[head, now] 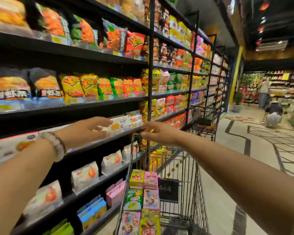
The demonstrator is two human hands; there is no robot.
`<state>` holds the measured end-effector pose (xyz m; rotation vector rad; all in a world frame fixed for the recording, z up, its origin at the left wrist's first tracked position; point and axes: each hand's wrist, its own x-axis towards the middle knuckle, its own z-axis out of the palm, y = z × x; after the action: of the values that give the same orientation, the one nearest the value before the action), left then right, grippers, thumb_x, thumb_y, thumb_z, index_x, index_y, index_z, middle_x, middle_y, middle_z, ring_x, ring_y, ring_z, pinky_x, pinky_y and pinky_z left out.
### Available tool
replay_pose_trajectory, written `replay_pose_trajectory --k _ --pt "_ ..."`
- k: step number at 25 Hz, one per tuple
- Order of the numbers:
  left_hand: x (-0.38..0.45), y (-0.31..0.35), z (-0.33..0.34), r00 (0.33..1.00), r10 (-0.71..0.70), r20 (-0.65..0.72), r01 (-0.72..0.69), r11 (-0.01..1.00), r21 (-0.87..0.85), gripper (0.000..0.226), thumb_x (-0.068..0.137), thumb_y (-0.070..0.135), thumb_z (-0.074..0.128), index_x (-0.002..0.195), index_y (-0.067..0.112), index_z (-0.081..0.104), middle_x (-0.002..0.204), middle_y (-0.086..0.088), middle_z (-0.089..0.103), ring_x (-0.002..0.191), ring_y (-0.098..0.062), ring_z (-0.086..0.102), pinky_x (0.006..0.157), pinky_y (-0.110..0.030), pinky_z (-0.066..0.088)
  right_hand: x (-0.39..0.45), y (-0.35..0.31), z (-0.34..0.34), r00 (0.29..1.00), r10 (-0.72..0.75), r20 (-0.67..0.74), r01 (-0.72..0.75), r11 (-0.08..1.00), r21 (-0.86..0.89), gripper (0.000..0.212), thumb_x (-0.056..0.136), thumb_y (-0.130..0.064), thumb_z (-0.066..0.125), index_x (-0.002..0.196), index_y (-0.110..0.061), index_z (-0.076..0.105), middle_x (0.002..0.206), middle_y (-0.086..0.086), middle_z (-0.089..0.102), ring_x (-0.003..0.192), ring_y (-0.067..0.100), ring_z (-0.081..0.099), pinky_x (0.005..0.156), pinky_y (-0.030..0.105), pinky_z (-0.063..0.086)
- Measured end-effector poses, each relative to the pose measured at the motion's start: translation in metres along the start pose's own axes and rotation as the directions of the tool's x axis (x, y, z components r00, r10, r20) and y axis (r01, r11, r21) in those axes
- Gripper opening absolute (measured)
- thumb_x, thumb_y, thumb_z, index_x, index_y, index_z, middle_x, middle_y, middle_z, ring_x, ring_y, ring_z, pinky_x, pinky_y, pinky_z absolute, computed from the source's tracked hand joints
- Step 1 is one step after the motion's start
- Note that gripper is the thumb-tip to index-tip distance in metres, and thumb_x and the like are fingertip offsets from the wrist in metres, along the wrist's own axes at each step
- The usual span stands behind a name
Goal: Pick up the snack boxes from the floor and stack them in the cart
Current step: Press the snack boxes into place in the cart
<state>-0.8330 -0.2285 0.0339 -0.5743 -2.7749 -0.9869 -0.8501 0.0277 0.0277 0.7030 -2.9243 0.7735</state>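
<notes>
A wire shopping cart (191, 168) stands in front of me in the aisle. Several colourful snack boxes (143, 199) in green, pink and yellow lie stacked in two rows along its left side. My left hand (85, 131), with a bead bracelet on the wrist, is raised in front of the shelf, fingers relaxed and holding nothing. My right hand (157, 133) hovers over the cart's far rim, fingers loosely extended and empty. No box on the floor is visible.
Tall black shelves (85, 106) packed with snack bags line the left. A second cart (204, 119) stands further down the aisle. A person (263, 92) and displays are far off on the right. Tiled floor (244, 150) opens to the right of my cart.
</notes>
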Motion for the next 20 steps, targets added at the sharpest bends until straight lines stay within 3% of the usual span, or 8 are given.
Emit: replay_pose_trajectory --k 3,6,9,11,14,16,18,20 --pt "-0.057 0.015 -0.004 0.997 -0.069 -0.025 0.07 0.997 0.025 0.029 0.085 0.039 0.063 0.109 0.042 0.049 0.123 0.011 0.052 0.119 -0.012 0.05 0.102 -0.029 0.037 -0.022 -0.02 0.008 0.998 -0.042 0.044 0.042 0.999 -0.006 0.049 0.097 -0.041 0.046 0.142 -0.021 0.038 0.142 0.004 0.047 0.126 0.022 0.048 0.099 0.031 0.041" --pt "-0.125 0.03 -0.022 0.986 -0.149 -0.077 0.15 0.989 0.006 0.04 0.064 0.057 0.062 0.101 0.048 0.049 0.124 0.011 0.051 0.118 -0.013 0.05 0.105 -0.031 0.037 -0.04 -0.06 0.022 0.991 -0.115 0.064 0.115 0.993 0.003 0.048 0.097 -0.043 0.045 0.14 -0.024 0.04 0.141 0.004 0.048 0.126 0.022 0.048 0.099 0.033 0.041" --pt "-0.201 0.036 -0.054 0.952 -0.256 -0.171 0.269 0.961 0.059 0.035 0.089 0.03 0.06 0.123 0.031 0.051 0.129 0.007 0.05 0.12 -0.013 0.049 0.099 -0.027 0.039 -0.057 -0.125 0.044 0.969 -0.231 0.087 0.232 0.973 -0.001 0.046 0.096 -0.043 0.045 0.139 -0.025 0.042 0.138 0.001 0.049 0.119 0.017 0.05 0.091 0.027 0.039" --pt "-0.259 0.04 -0.08 0.91 -0.331 -0.251 0.365 0.926 0.101 0.04 0.092 0.025 0.055 0.132 0.025 0.046 0.129 0.009 0.049 0.119 -0.009 0.048 0.099 -0.027 0.039 -0.067 -0.178 0.063 0.94 -0.332 0.078 0.33 0.943 0.038 0.045 0.096 -0.043 0.048 0.137 -0.025 0.044 0.136 -0.001 0.052 0.113 0.013 0.051 0.087 0.024 0.038" --pt "-0.374 0.051 -0.122 0.814 -0.44 -0.379 0.513 0.851 0.113 0.042 0.093 0.025 0.054 0.134 0.026 0.045 0.133 0.01 0.048 0.118 -0.007 0.048 0.096 -0.024 0.037 -0.087 -0.273 0.103 0.874 -0.476 0.096 0.466 0.878 0.112 0.045 0.096 -0.04 0.049 0.137 -0.023 0.045 0.134 0.0 0.054 0.119 0.017 0.052 0.087 0.023 0.038" --pt "-0.46 0.062 -0.147 0.721 -0.521 -0.457 0.647 0.743 0.174 0.041 0.093 0.03 0.053 0.133 0.03 0.046 0.13 0.015 0.047 0.118 -0.006 0.046 0.097 -0.023 0.036 -0.107 -0.338 0.136 0.807 -0.574 0.139 0.544 0.814 0.204 0.046 0.095 -0.041 0.049 0.138 -0.023 0.044 0.136 0.001 0.052 0.122 0.02 0.051 0.087 0.026 0.042" --pt "-0.547 0.076 -0.165 0.593 -0.598 -0.539 0.774 0.608 0.177 0.038 0.093 0.033 0.053 0.13 0.035 0.047 0.127 0.017 0.046 0.119 -0.006 0.045 0.102 -0.027 0.036 -0.135 -0.403 0.172 0.73 -0.66 0.178 0.608 0.746 0.273 0.049 0.094 -0.045 0.049 0.139 -0.027 0.043 0.138 -0.001 0.049 0.125 0.021 0.049 0.096 0.033 0.043" --pt "-0.633 0.093 -0.177 0.448 -0.661 -0.602 0.871 0.476 0.125 0.038 0.092 0.034 0.054 0.129 0.035 0.048 0.125 0.012 0.053 0.116 -0.012 0.051 0.101 -0.031 0.041 -0.167 -0.472 0.21 0.62 -0.758 0.201 0.686 0.648 0.331 0.048 0.095 -0.041 0.049 0.139 -0.024 0.044 0.135 -0.001 0.05 0.126 0.019 0.047 0.1 0.027 0.037"
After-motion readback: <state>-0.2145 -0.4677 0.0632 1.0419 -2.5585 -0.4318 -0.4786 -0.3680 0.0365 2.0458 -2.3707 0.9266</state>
